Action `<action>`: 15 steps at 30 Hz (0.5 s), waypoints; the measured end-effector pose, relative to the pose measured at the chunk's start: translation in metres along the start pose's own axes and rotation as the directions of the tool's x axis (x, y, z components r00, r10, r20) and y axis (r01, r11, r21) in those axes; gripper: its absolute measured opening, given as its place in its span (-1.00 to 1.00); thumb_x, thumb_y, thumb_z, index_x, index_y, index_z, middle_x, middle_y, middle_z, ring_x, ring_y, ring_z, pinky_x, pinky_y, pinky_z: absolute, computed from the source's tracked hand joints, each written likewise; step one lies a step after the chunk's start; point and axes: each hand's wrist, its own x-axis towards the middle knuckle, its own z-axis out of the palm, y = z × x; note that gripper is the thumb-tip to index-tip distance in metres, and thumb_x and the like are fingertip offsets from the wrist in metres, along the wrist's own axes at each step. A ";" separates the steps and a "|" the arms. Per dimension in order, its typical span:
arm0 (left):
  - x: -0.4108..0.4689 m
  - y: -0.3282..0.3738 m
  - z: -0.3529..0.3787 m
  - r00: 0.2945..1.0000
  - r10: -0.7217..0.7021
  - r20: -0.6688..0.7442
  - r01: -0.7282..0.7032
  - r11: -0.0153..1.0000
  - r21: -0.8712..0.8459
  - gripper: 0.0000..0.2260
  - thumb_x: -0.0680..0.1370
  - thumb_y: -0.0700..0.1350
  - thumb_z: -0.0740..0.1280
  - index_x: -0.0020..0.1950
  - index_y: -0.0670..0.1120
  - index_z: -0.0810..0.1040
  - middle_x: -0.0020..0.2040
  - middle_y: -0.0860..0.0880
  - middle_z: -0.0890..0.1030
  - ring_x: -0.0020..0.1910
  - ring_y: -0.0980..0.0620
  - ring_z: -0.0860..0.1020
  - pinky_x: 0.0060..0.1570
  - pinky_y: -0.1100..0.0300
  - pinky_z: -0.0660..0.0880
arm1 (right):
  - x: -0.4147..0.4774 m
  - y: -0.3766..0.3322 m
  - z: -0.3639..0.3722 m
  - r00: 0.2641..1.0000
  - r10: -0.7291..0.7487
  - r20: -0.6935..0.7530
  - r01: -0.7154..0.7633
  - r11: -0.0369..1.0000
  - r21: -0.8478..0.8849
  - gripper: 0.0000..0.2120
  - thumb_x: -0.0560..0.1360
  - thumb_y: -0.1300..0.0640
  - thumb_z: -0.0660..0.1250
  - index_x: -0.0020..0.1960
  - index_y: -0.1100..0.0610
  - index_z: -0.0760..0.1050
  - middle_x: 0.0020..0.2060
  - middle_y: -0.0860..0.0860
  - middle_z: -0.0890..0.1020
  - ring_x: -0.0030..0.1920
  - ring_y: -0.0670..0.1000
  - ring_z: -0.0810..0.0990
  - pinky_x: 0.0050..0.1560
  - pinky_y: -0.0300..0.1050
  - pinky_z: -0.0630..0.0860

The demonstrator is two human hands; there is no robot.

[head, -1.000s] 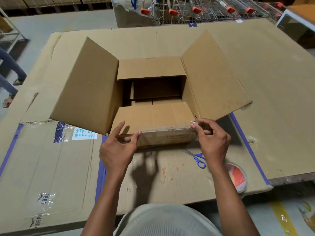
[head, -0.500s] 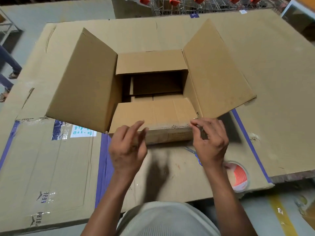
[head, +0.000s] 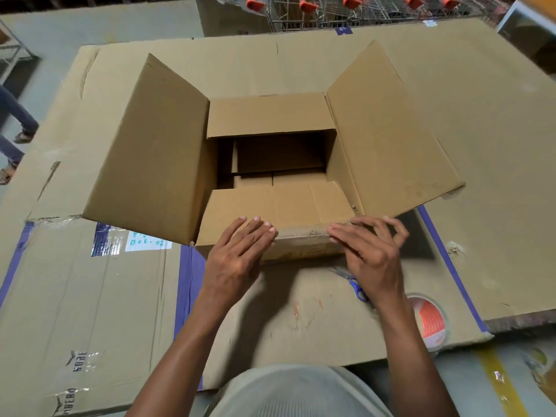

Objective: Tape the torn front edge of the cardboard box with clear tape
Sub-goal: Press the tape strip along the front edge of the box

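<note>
An open cardboard box (head: 156, 164) stands in front of me with all flaps spread. Its front flap (head: 294, 206) lies folded outward toward me, and the worn front edge (head: 304, 234) runs between my hands. My left hand (head: 237, 254) lies flat on the left part of that edge, fingers stretched onto the flap. My right hand (head: 373, 251) touches the right end of the edge with its fingertips, fingers curled and apart. A roll of clear tape (head: 428, 322) with an orange core lies near my right forearm. Any tape on the edge is too faint to make out.
Blue-handled scissors (head: 353, 284) lie under my right hand on the cardboard-covered table (head: 496, 145). The table's front edge is close to my body. Shopping trolleys (head: 361, 10) stand behind the table. A person's legs (head: 15, 124) are at the far left.
My left hand lifted off the edge half a second ago and now presses flat on it, further right. The right hand stayed at the edge's right end.
</note>
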 end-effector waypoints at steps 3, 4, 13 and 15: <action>-0.008 -0.012 -0.013 0.999 -0.027 -0.032 0.027 1.000 -0.006 -0.76 0.60 -0.22 0.43 0.27 -0.16 0.67 0.29 -0.08 0.66 0.35 -0.08 0.58 0.33 -0.19 0.48 | 0.000 0.002 -0.007 1.000 0.027 -0.004 -0.027 0.997 -0.075 -0.81 0.53 0.08 0.52 0.13 -0.10 0.72 0.07 -0.22 0.72 0.18 0.03 0.63 0.16 0.17 0.25; -0.012 -0.015 -0.017 0.998 -0.039 -0.039 0.038 0.999 -0.009 -0.77 0.61 -0.22 0.43 0.26 -0.16 0.68 0.28 -0.08 0.66 0.35 -0.08 0.58 0.32 -0.20 0.49 | 0.000 0.001 -0.009 0.999 0.037 -0.003 -0.037 0.995 -0.097 -0.81 0.54 0.05 0.51 0.14 -0.11 0.72 0.07 -0.23 0.72 0.19 0.02 0.62 0.15 0.19 0.25; 0.012 0.016 -0.009 0.999 -0.018 -0.032 0.016 0.999 -0.052 -0.77 0.56 -0.31 0.42 0.21 -0.24 0.68 0.24 -0.16 0.68 0.34 -0.16 0.59 0.38 -0.13 0.46 | 0.024 -0.075 0.021 0.994 -0.090 0.056 0.092 0.995 -0.025 -0.92 0.57 0.04 0.46 0.02 -0.06 0.73 0.02 -0.22 0.72 0.16 -0.02 0.65 0.20 0.23 0.26; 0.014 0.016 -0.002 0.999 -0.034 -0.038 0.031 0.996 -0.089 -0.81 0.55 -0.32 0.43 0.15 -0.23 0.71 0.14 -0.14 0.72 0.22 -0.14 0.67 0.31 -0.09 0.53 | 0.024 -0.068 0.026 0.995 -0.060 0.074 0.061 0.998 -0.018 -0.92 0.58 -0.01 0.44 -0.04 -0.07 0.72 -0.05 -0.22 0.72 0.10 -0.05 0.66 0.21 0.21 0.25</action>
